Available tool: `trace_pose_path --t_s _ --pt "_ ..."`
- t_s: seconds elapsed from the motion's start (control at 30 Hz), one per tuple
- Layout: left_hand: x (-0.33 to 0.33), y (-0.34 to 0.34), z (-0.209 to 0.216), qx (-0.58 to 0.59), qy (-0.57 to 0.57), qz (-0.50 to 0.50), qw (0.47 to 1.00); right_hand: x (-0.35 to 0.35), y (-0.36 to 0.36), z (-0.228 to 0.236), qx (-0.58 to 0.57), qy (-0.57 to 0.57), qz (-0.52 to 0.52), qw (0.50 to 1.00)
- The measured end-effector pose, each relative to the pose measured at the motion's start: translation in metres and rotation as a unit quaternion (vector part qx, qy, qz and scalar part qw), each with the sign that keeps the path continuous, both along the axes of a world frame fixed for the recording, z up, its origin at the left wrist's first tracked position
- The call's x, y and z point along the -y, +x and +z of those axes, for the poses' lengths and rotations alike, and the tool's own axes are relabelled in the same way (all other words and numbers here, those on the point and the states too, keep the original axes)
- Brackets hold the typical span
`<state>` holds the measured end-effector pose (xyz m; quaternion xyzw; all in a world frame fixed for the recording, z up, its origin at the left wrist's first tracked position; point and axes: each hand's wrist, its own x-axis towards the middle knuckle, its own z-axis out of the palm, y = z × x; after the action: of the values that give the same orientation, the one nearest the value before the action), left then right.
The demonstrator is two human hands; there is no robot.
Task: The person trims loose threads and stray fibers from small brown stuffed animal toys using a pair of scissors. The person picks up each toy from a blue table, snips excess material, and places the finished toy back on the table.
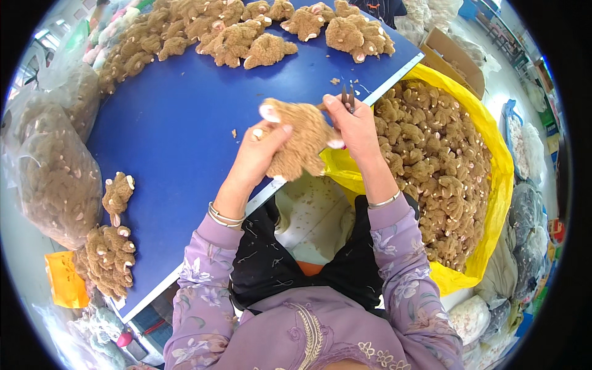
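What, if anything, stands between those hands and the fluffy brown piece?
Nothing visible does. The left hand grips the brown plush piece directly, and the right hand is at its right side. The dark snips in the right hand point away from the piece.

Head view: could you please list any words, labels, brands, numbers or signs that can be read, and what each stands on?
None can be read clearly.
Orange packet: any marks are too small and blurred.
Red item, right rim: likewise too small.
Brown plush piece in hand: no lettering visible.
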<state>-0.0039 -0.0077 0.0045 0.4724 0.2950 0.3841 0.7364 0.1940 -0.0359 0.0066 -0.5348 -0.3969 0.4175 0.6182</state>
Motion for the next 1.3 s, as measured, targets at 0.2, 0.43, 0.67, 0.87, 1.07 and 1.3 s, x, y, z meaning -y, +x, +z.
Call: trace_pose_path --t_s 0.2,0.43,0.67,0.87,1.07,1.3 --pt "-0.015 -0.003 -0.003 0.136 -0.053 0.138 0.98 0.011 -0.011 0.009 0.08 0.007 0.11 0.991" --pt "-0.009 -0.001 -0.001 0.068 -0.007 0.039 0.997 0.013 -0.026 -0.011 0.138 0.048 0.085 0.986" --pt "-0.011 0.003 -0.02 0.041 -0.005 0.051 0.998 0.01 -0.023 0.005 0.143 0.045 -0.003 0.989" --pt "-0.021 -0.004 -0.008 0.062 -0.074 0.093 0.991 0.013 -0.031 -0.005 0.095 0.121 0.034 0.987" --pt "-0.013 0.005 -0.002 0.074 -0.083 0.106 0.988 0.02 -0.06 -0.006 0.276 0.165 0.014 0.947" --pt "-0.008 0.008 -0.004 0.052 -0.074 0.086 0.992 0.015 -0.052 -0.013 0.267 0.109 -0.031 0.957"
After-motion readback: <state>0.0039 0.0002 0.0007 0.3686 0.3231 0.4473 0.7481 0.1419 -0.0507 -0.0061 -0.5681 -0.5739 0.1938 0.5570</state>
